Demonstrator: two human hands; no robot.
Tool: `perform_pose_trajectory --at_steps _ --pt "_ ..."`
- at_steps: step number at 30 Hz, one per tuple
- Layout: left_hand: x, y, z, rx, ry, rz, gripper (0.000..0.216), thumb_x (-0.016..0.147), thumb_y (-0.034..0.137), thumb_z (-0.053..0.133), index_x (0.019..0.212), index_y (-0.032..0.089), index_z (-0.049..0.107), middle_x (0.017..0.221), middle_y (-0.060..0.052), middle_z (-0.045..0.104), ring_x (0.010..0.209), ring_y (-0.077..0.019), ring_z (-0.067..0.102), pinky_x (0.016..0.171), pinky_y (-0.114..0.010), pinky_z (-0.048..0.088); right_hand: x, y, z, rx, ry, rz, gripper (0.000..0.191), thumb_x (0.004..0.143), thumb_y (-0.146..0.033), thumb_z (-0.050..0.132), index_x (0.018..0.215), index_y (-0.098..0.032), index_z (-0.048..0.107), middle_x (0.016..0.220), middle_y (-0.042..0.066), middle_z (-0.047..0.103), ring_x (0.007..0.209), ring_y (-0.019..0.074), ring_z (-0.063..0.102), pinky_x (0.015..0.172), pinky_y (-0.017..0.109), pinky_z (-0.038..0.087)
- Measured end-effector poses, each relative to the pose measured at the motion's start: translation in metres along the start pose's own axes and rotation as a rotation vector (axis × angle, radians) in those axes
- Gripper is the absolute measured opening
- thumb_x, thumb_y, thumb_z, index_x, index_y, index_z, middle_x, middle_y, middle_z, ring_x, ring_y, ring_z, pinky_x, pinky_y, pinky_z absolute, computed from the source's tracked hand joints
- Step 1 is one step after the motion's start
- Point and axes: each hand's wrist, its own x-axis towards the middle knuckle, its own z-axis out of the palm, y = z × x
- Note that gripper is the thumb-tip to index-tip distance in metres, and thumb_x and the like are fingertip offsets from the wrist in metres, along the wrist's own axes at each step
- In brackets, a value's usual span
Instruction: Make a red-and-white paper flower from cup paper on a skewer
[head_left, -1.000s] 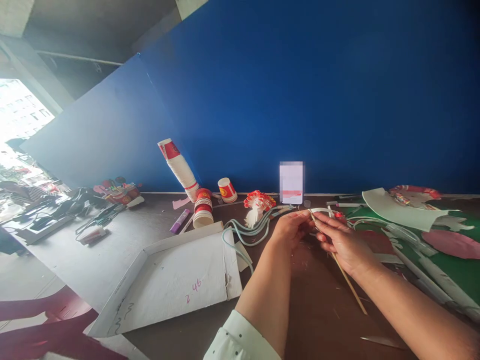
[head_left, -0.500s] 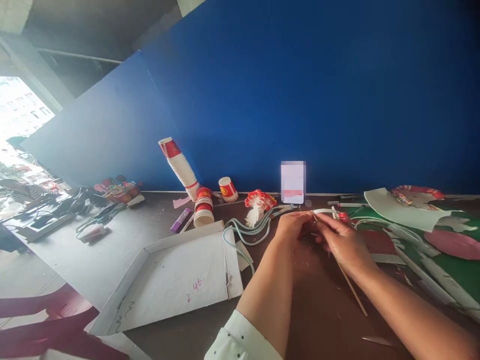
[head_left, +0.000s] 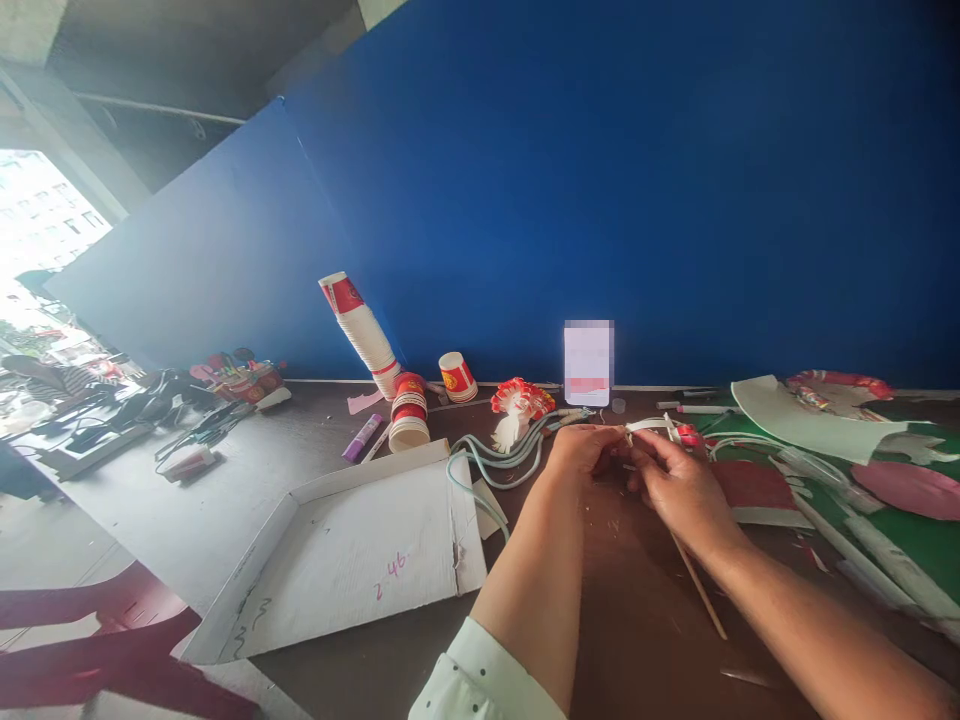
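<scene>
My left hand (head_left: 586,448) is closed, its fingertips meeting those of my right hand over the brown table (head_left: 622,600). What the left fingers pinch is hidden. My right hand (head_left: 686,490) is closed around a thin wooden stick (head_left: 701,588), whose lower end slants out beneath the palm toward the table's near side. Just beyond the fingertips, a curved white strip (head_left: 646,424) shows, along with a small red and white piece (head_left: 687,435) behind the right knuckles. Whether these are joined to the stick, I cannot tell.
A white box lid (head_left: 352,540) lies to the left. Behind it stand stacked paper cups (head_left: 367,350), a single cup (head_left: 457,377) and a purple glue stick (head_left: 363,437). Looped pale cables (head_left: 495,458) run beside a red-white paper flower (head_left: 517,405). Cut paper plates (head_left: 810,425) lie right, before a blue wall (head_left: 600,180).
My fingers have shifted slightly at the pinch point, and my right hand has turned a little. The stick's lower end has moved slightly left and down.
</scene>
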Motion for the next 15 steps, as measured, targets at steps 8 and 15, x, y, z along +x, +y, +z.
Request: perform_pose_trajectory --at_steps 8,15 --pt "-0.0048 0.0076 -0.0037 -0.017 0.052 -0.133 0.013 0.068 0.016 0.075 0.065 0.010 0.063 0.059 -0.002 0.059 0.052 -0.0072 0.054 0.048 -0.017 0.037 -0.0038 -0.0018 0.0052 0.017 -0.033 0.064 0.046 0.081 -0.041 0.055 0.121 -0.019 0.064 0.054 0.001 0.063 0.043 0.0172 0.051 0.047 0.030 0.040" --pt "-0.0055 0.0098 -0.0056 0.033 0.097 -0.214 0.014 0.068 0.014 0.077 0.066 0.009 0.063 0.059 -0.002 0.060 0.052 -0.0077 0.056 0.047 -0.016 0.039 -0.0084 -0.0077 0.0089 0.117 -0.076 0.153 0.045 0.080 -0.041 0.056 0.119 -0.019 0.064 0.051 0.000 0.060 0.043 0.0176 0.050 0.043 0.029 0.040"
